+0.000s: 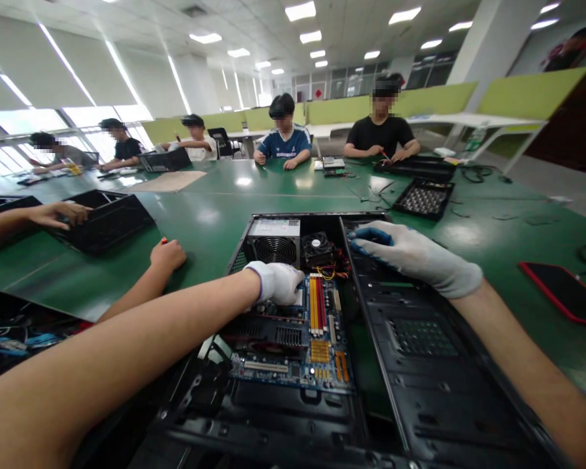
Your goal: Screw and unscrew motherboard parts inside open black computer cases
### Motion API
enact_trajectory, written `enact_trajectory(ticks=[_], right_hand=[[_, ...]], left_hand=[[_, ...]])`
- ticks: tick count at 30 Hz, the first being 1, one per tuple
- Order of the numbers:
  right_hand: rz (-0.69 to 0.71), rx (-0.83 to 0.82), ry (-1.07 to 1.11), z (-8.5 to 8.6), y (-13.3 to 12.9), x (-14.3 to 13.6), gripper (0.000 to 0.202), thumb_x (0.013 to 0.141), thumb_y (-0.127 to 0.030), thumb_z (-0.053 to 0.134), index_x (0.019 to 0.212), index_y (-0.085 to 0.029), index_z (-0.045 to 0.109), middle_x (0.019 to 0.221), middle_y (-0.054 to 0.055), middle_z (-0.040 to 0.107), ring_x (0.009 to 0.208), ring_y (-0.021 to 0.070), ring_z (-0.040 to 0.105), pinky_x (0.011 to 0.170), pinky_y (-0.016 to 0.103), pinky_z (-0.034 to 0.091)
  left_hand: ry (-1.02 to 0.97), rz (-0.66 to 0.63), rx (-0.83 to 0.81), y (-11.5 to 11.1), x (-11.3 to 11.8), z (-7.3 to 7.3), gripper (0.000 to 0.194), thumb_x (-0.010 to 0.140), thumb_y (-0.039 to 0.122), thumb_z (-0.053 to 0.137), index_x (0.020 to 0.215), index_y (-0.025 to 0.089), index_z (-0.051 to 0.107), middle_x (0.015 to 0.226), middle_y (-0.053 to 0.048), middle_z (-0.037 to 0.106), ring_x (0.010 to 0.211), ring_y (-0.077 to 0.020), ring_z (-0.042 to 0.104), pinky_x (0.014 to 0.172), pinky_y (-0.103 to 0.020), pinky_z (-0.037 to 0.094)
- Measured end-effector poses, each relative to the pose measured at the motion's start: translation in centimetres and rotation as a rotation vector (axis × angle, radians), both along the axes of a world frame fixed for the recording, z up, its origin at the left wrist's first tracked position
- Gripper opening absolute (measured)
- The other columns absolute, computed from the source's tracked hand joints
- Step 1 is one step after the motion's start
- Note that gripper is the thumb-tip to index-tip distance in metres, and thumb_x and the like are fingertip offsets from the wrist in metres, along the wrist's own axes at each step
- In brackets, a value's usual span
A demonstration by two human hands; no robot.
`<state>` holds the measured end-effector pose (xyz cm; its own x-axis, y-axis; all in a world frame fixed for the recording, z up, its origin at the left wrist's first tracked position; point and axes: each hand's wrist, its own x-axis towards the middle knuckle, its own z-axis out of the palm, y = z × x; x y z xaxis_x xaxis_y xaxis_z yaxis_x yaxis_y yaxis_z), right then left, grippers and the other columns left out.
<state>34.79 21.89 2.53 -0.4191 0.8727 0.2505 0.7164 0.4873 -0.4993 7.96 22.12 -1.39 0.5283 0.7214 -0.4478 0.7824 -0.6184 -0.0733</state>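
Observation:
An opened black computer case [283, 449] lies in front of me, with a blue motherboard [293, 374] inside it. My left hand [280, 283], in a white glove, is closed with its fingers curled down at the board's upper part, beside the red and yellow memory slots [317, 303]. A small pale patch shows under its fingertips; what they hold is hidden. My right hand [395, 251], in a white glove with blue on the palm side, rests by the upper edge of the black metal panel [385, 306], thumb and fingers apart.
A power supply [276, 244] and a cooling fan [317, 244] sit at the case's far end. Right of it lies a red-edged black tray [566, 293]. At left, a neighbour's hands are near another black case [107, 221]. Several people sit across the green table [215, 208].

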Motion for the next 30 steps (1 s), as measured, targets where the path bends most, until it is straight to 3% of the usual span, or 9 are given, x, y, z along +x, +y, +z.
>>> enact_trajectory(ticks=[4,8,15,23,30], right_hand=[[0.023,-0.015,-0.034,0.2,-0.3,-0.2,0.048,0.093,-0.061,0.054,0.116,-0.023,0.073,0.118,0.005,0.075,0.108,0.0266,0.068,0.098,0.037,0.051],[0.036,-0.005,-0.036,-0.1,-0.2,0.0,0.048,0.094,-0.062,0.053,0.119,-0.025,0.072,0.122,0.004,0.074,0.11,0.0266,0.067,0.097,0.037,0.051],[0.095,0.004,-0.063,-0.6,0.2,0.3,0.049,0.095,-0.064,0.053,0.12,-0.026,0.071,0.123,0.004,0.072,0.113,0.0264,0.065,0.1,0.038,0.048],[0.122,0.062,-0.086,-0.9,0.1,0.4,0.052,0.095,-0.064,0.051,0.124,-0.025,0.07,0.126,0.006,0.071,0.117,0.0276,0.063,0.101,0.038,0.047],[0.141,0.088,-0.101,-0.7,0.0,0.3,0.051,0.096,-0.064,0.049,0.121,-0.025,0.07,0.127,0.006,0.071,0.12,0.0283,0.063,0.102,0.037,0.047]], left_hand=[[-0.007,-0.007,-0.043,0.9,0.0,-2.4,0.05,0.081,0.035,0.067,0.126,0.014,0.061,0.125,-0.017,0.071,0.112,-0.0323,0.07,0.092,-0.038,0.057],[-0.029,0.01,-0.026,1.2,-0.5,-3.4,0.056,0.077,0.031,0.072,0.129,0.015,0.059,0.127,-0.018,0.068,0.115,-0.034,0.068,0.094,-0.04,0.057],[0.003,0.02,0.014,1.4,-0.7,-3.7,0.062,0.075,0.033,0.073,0.133,0.016,0.057,0.13,-0.018,0.065,0.114,-0.0342,0.068,0.091,-0.041,0.058],[0.104,0.054,0.005,1.8,0.1,-2.8,0.042,0.078,0.038,0.074,0.114,0.019,0.069,0.117,-0.013,0.074,0.108,-0.0303,0.071,0.09,-0.036,0.059],[0.093,0.017,-0.006,2.4,0.3,-3.1,0.042,0.075,0.037,0.076,0.112,0.019,0.071,0.115,-0.013,0.075,0.103,-0.0309,0.072,0.089,-0.038,0.059]])
